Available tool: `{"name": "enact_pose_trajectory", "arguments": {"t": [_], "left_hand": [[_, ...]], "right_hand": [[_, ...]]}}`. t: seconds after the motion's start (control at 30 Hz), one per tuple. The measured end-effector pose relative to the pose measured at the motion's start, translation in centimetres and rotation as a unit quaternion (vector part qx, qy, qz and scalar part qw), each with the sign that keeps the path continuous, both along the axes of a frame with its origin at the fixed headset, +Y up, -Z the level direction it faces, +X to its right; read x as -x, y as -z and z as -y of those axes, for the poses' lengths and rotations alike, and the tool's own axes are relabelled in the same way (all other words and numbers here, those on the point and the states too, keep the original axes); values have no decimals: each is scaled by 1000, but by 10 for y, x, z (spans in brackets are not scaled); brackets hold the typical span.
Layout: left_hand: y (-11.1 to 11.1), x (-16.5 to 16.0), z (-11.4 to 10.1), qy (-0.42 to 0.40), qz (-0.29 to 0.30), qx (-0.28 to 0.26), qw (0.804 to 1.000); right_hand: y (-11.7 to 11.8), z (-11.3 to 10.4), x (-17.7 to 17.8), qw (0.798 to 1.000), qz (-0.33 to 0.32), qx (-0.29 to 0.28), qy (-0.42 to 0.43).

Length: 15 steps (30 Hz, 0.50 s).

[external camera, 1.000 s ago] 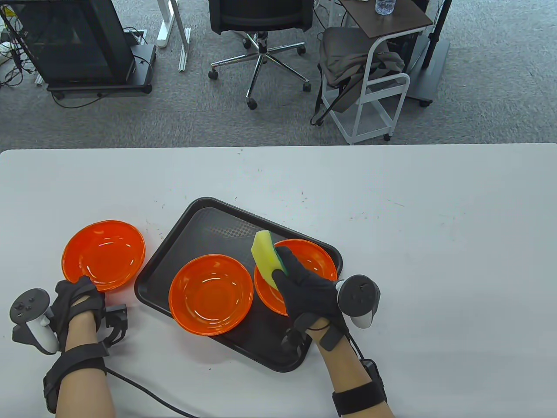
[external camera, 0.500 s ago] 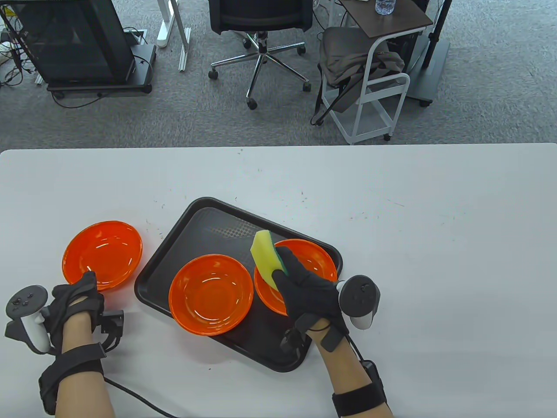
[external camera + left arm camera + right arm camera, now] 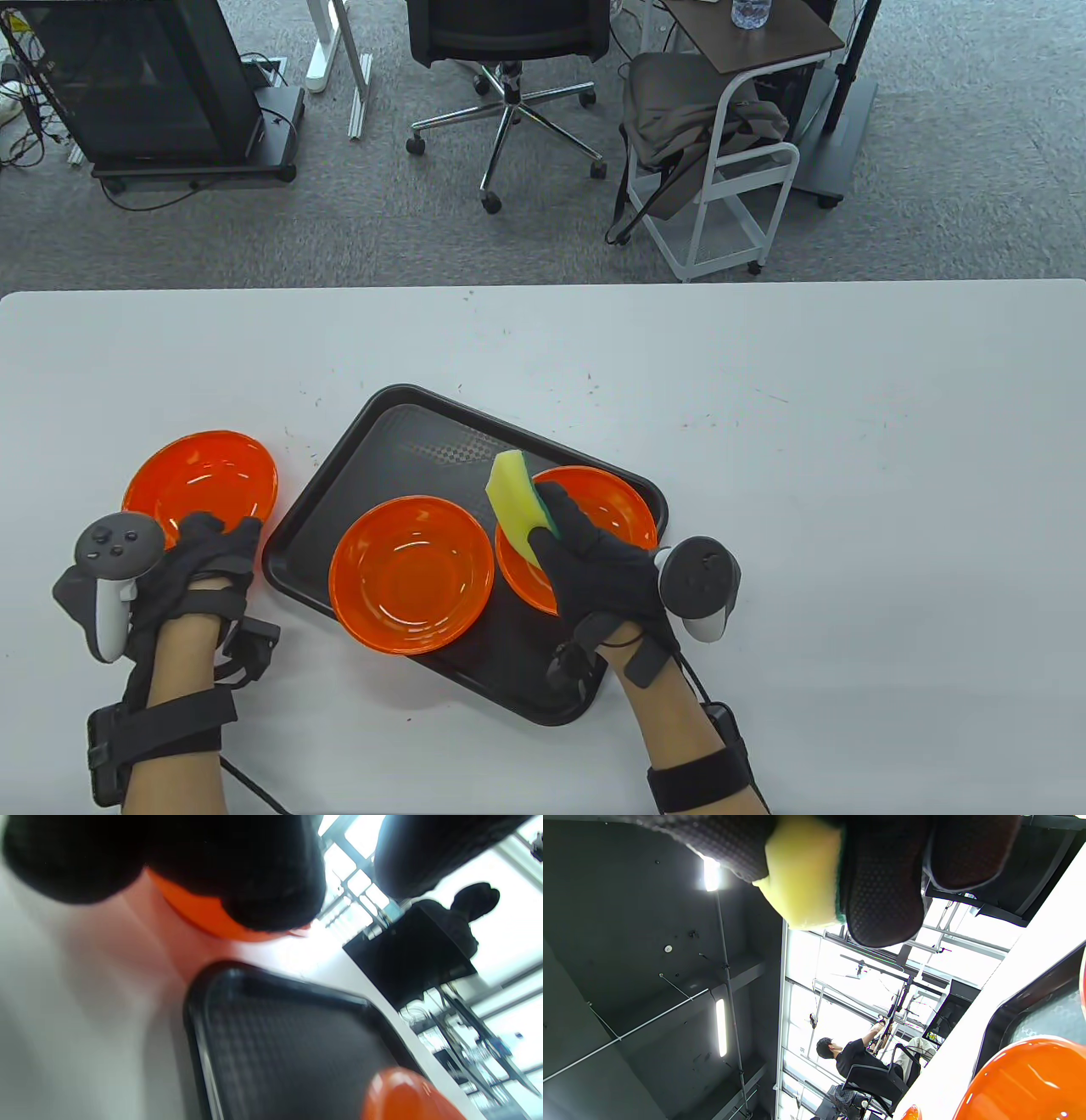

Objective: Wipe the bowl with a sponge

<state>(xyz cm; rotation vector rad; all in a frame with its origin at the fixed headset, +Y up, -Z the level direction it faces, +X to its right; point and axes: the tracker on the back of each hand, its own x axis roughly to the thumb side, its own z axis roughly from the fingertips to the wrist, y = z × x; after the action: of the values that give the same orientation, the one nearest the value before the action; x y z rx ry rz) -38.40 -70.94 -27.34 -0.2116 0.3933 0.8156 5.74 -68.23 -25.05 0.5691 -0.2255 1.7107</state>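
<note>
Three orange bowls are in the table view. One bowl (image 3: 199, 480) sits on the white table at the left. A middle bowl (image 3: 411, 573) and a right bowl (image 3: 611, 509) sit on a black tray (image 3: 407, 433). My right hand (image 3: 551, 514) grips a yellow and green sponge (image 3: 516, 501) and holds it upright above the right bowl's left rim. The right wrist view shows the sponge (image 3: 801, 874) between my fingers (image 3: 882, 887). My left hand (image 3: 225, 539) is empty, with its fingers at the left bowl's near right rim, next to the tray's left edge (image 3: 199, 1035).
The white table (image 3: 806, 424) stretches to the right of the tray. Beyond its far edge stand an office chair (image 3: 509, 51), a white cart (image 3: 730, 170) and a black cabinet (image 3: 144, 85) on the carpet.
My left hand has moved right and a little forward, from the table's left side to the gap between the left bowl and the tray. My right hand and the sponge have barely moved.
</note>
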Motion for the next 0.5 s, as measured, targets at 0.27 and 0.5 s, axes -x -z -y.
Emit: {"name": "enact_pose_trajectory", "arguments": {"t": [0.27,0.5], "left_hand": [[12,-45,24,32,119,68,990],[19,-59,38,33,165,79,983]], "right_hand": [[0,0,1,1000,-1,-1,-6],[0,0,1,1000,-3,-1,-10]]}}
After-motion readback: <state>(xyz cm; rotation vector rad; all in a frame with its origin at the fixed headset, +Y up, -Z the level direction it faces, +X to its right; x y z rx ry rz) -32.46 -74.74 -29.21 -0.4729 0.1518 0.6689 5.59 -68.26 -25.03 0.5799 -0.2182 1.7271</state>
